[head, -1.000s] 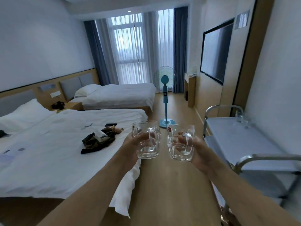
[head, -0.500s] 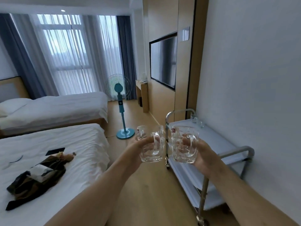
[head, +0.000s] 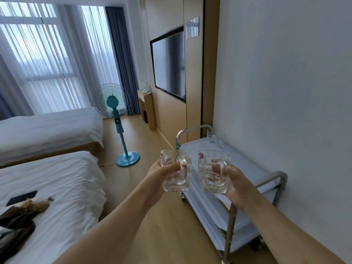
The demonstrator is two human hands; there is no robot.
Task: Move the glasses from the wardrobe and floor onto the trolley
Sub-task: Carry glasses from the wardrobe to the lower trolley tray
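The room is bright with soft daylight. The light comes in through the big window point(head: 43, 54) at the back, behind thin white curtains point(head: 91, 54). The window looks a bit washed out and pale blue. Shadows are faint and soft. The dark TV screen point(head: 169, 63) has a gray shine on it. The picture bends at the edges, so the straight wall lines lean. Things far away look a little fuzzy.
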